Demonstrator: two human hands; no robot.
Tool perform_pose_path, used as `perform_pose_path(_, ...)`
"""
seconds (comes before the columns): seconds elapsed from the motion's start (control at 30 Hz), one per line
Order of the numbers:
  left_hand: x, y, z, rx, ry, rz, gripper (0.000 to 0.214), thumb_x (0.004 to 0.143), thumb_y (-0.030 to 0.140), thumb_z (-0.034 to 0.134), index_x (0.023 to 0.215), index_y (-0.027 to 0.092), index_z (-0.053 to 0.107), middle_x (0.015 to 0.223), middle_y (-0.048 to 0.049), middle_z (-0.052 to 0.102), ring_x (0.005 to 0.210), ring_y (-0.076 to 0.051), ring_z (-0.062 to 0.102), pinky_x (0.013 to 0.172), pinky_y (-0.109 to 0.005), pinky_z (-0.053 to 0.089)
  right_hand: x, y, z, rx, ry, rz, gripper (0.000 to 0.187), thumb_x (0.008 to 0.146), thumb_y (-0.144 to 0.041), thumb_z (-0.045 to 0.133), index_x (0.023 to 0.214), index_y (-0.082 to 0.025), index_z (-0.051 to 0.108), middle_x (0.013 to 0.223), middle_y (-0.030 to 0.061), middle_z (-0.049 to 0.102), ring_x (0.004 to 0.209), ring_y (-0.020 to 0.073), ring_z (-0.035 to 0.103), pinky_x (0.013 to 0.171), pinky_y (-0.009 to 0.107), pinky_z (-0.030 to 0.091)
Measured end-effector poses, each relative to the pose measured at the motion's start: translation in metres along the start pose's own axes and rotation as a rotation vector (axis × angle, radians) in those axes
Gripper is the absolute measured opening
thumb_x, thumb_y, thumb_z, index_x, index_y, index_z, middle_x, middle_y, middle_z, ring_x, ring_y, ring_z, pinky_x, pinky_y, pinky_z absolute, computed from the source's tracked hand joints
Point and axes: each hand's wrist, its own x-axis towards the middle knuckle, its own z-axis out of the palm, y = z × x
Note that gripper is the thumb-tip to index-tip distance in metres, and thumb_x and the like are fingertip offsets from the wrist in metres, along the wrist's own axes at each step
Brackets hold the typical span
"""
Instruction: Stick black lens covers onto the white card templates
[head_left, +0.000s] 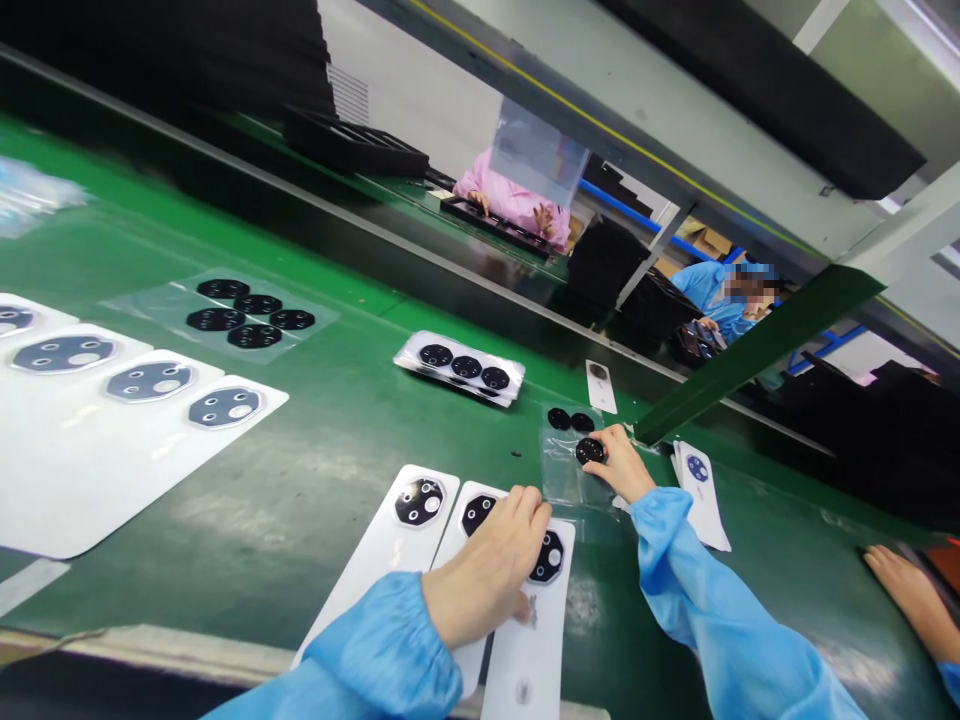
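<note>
Several white phone back panels (525, 660) lie side by side in front of me, each with a black camera lens cover (420, 501) near its far end. My left hand (491, 565) rests over the two right-hand ones, its fingers together and bent; whatever is beneath the fingertips is hidden. To the right, my right hand (628, 468) pinches a loose black lens cover (590, 452) between thumb and forefinger, above a clear plastic sheet (566, 485). Two more dark covers (570, 420) sit on that sheet, just beyond my fingertips.
Larger white panels (112, 450) lie at left, near a plastic sheet of black covers (251, 315). A stack of white pieces (459, 368) stands mid-bench; more white panels (703, 495) lie right. A green post (757, 355) slants beyond. Another person's hand (911, 585) is at far right; co-workers sit opposite.
</note>
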Motion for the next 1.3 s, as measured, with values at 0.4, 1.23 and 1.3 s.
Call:
perform_pose_path(0.4, -0.028, -0.003, -0.011, -0.78, -0.178, -0.136, 0.064, 0.07, 0.003, 0.054, 0.124, 0.029, 0.03, 0.107, -0.0008, 0.056, 0.096, -0.02, 0.056, 0.081, -0.032, 0.043, -0.007, 0.009, -0.002, 0.165, -0.001, -0.092, 0.036, 0.072, -0.016, 0.065, 0.105, -0.02, 0.053, 0.106, 0.0051, 0.047, 0.087, 0.0183, 0.056, 0.074, 0.036, 0.054)
perform_pose_path(1.23, -0.058, -0.048, -0.022, -1.365, 0.092, -0.279, 0.023, 0.083, 0.029, 0.056, 0.101, 0.021, 0.045, 0.108, -0.0048, 0.058, 0.087, -0.017, 0.058, 0.075, -0.03, 0.043, -0.063, -0.076, -0.046, 0.223, -0.082, -0.017, 0.036, 0.083, -0.046, 0.056, 0.113, -0.027, 0.05, 0.099, 0.0021, 0.052, 0.066, 0.0138, 0.058, 0.069, 0.033, 0.052)
perform_pose_path(1.3, -0.058, -0.05, -0.021, -1.376, 0.095, -0.278, 0.022, 0.083, 0.029, 0.055, 0.1, 0.021, 0.045, 0.106, -0.0044, 0.058, 0.087, -0.018, 0.058, 0.075, -0.03, 0.043, -0.067, -0.083, -0.044, 0.222, -0.095, -0.021, 0.035, 0.085, -0.044, 0.055, 0.115, -0.028, 0.047, 0.103, 0.0029, 0.051, 0.067, 0.0139, 0.057, 0.072, 0.034, 0.051)
